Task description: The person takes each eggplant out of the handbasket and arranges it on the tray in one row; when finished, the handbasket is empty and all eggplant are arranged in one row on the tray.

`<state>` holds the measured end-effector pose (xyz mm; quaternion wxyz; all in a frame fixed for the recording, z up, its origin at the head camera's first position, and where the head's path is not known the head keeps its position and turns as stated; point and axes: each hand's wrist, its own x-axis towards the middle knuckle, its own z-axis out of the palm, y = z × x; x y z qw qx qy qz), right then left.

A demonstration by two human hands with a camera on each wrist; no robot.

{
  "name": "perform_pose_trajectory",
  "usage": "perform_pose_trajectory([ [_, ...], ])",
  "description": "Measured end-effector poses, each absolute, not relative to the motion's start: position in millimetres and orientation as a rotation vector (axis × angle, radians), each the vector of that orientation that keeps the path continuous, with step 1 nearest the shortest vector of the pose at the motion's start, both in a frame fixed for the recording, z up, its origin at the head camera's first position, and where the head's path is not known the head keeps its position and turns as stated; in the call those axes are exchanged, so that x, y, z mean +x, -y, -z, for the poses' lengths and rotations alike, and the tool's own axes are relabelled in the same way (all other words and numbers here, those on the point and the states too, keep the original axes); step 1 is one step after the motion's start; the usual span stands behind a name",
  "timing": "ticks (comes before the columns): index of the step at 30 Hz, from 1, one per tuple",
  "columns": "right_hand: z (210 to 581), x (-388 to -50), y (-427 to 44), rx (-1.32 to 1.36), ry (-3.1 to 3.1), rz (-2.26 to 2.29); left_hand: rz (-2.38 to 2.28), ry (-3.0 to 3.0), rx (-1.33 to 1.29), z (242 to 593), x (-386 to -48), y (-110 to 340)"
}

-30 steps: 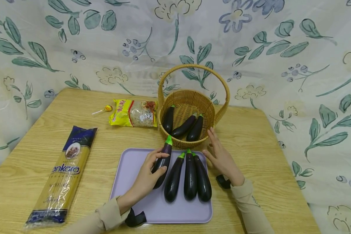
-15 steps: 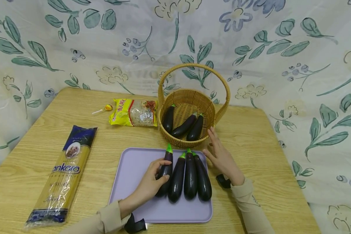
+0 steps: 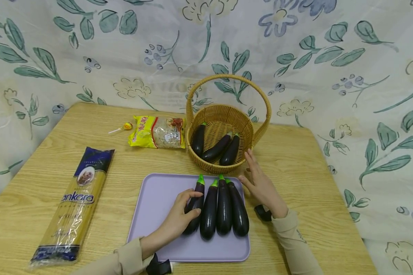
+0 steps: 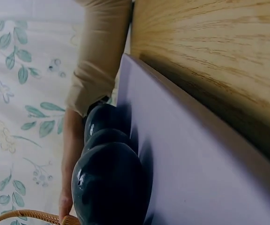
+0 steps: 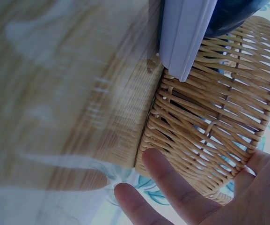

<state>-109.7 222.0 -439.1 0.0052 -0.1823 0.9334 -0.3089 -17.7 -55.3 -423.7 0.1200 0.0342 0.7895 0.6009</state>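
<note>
On the lilac tray (image 3: 148, 202) several dark eggplants lie side by side, green stems toward the back. My left hand (image 3: 173, 219) holds the leftmost eggplant (image 3: 200, 187), thumb on its right side and fingers over its upper part. Close by are a second eggplant (image 3: 209, 214), a third (image 3: 224, 208) and a fourth (image 3: 239, 214). Rounded eggplant ends (image 4: 109, 183) fill the left wrist view, which does not show the left hand. My right hand (image 3: 263, 189), fingers extended, rests against the side of the wicker basket (image 5: 209, 117). Inside the basket are three smaller eggplants (image 3: 217, 148).
Left of the basket lies a yellow bag (image 3: 158, 132), with a lollipop (image 3: 127, 126) beside it. A long spaghetti pack (image 3: 75, 206) lies at the table's left. The basket's tall handle (image 3: 228, 76) arches up before a floral cloth (image 3: 124, 53).
The left hand has lowered the held eggplant toward the front and right, against the row on the tray. The neighbouring eggplant has shifted slightly right. The right hand has stayed put.
</note>
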Motion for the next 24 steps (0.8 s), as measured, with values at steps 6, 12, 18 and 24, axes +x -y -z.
perform_pose_trajectory([
  [6,438.4,-109.9,-222.3,-0.575,-2.918,0.975,-1.771,-2.314,0.170,408.0,-25.6,61.3],
  [12,437.4,-110.2,-222.7,-0.581,-2.918,0.982,-1.839,-2.266,0.227,378.6,-53.1,65.5],
  [18,439.2,-110.3,-222.8,-0.607,-2.926,0.986,-1.929,-2.123,0.228,359.6,-84.9,62.3],
  [24,440.1,-110.5,-222.6,-0.614,-2.924,1.002,-2.004,-2.014,0.298,344.7,-112.9,47.8],
])
